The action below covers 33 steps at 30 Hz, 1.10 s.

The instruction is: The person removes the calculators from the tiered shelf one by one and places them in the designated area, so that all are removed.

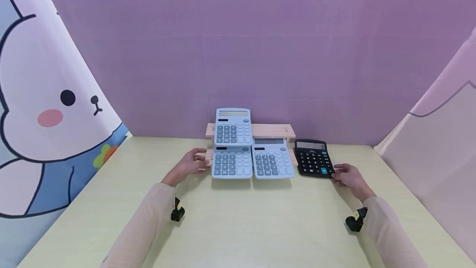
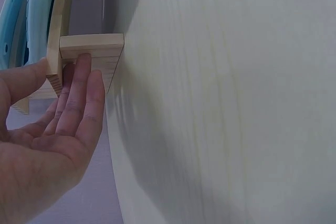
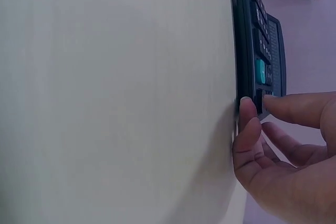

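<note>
A small wooden rack (image 1: pixel 273 130) stands at the back of the table. On it are three light blue calculators: an upper one (image 1: pixel 233 127), a lower left one (image 1: pixel 231 163) and a lower right one (image 1: pixel 273 160). My left hand (image 1: pixel 189 164) grips the left end of the rack's lower slat (image 2: pixel 54 56), thumb in front and fingers behind. Right of the rack, a black calculator (image 1: pixel 314 158) with a teal key lies on the table. My right hand (image 1: pixel 349 178) pinches its lower right corner between thumb and fingers, as the right wrist view shows.
A purple backdrop (image 1: pixel 260 53) rises directly behind the rack. Printed cloth panels flank the table, with a cartoon animal (image 1: pixel 52 94) on the left one. The pale wooden table (image 1: pixel 253 222) extends in front of the calculators.
</note>
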### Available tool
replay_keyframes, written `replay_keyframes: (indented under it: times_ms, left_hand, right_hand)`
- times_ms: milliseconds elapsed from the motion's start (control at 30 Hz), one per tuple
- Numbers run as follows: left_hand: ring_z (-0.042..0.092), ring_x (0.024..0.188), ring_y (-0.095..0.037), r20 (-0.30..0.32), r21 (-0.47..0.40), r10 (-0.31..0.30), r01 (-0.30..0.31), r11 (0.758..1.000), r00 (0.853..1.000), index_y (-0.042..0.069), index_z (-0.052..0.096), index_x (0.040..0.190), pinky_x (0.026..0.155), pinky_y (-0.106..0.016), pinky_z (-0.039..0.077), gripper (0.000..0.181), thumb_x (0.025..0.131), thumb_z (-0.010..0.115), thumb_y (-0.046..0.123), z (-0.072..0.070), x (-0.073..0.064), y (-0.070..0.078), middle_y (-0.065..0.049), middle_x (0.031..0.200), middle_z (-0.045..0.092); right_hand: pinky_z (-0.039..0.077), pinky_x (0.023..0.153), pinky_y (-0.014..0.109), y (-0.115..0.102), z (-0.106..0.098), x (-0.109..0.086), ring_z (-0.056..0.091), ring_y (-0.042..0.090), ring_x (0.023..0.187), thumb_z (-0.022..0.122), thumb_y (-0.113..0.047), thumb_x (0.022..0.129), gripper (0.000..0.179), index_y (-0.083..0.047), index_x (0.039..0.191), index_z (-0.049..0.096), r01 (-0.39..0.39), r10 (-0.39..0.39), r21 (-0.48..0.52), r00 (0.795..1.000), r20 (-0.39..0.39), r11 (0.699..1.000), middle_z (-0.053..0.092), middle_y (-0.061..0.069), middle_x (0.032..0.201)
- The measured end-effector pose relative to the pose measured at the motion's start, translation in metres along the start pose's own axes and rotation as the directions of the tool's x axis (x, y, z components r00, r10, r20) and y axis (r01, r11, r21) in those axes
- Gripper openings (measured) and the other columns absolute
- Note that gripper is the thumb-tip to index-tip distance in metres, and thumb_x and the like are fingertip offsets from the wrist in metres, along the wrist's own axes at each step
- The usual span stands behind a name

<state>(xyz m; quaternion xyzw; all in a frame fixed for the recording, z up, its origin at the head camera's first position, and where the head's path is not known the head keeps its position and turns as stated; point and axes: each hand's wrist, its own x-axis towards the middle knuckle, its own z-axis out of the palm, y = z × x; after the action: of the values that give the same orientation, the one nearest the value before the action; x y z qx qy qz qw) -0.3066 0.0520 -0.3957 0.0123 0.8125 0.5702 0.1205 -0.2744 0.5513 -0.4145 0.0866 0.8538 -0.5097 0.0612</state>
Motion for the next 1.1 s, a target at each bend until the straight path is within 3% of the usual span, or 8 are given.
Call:
replay_keyframes:
  times_ms: [267,600,1100]
  left_hand:
    - [0.056,0.105,-0.029,-0.004,-0.003,0.008,-0.008,1.0,1.0,0.006,0.029,0.138,0.088,-0.039,0.053,0.053,0.09,0.053,0.006,0.001,-0.002,0.001,-0.022,0.126,0.045]
    - [0.056,0.105,-0.029,-0.004,0.007,0.001,0.0,1.0,1.0,0.007,0.029,0.138,0.089,-0.039,0.053,0.054,0.091,0.054,0.009,0.0,0.0,-0.001,-0.021,0.127,0.045]
    - [0.056,0.106,-0.03,0.01,-0.016,0.008,-0.008,1.0,1.0,0.006,0.028,0.139,0.089,-0.039,0.053,0.055,0.091,0.053,0.007,-0.001,0.004,-0.003,-0.022,0.127,0.045]
  right_hand:
    - [0.054,0.069,0.025,-0.002,-0.004,-0.004,0.06,0.006,0.076,0.048,0.0,0.087,0.053,0.017,0.132,0.025,0.062,-0.062,-0.007,0.998,0.011,0.998,0.054,0.017,0.105]
    - [0.055,0.074,0.029,-0.009,-0.002,-0.003,0.058,0.002,0.076,0.048,-0.003,0.088,0.053,0.017,0.132,0.025,0.138,-0.138,0.011,0.99,0.012,0.99,0.048,0.029,0.116]
    - [0.055,0.07,0.026,-0.021,0.025,-0.004,0.06,0.0,0.076,0.049,0.0,0.088,0.049,0.015,0.13,0.03,0.192,-0.192,0.065,0.981,0.004,0.979,0.05,0.03,0.116]
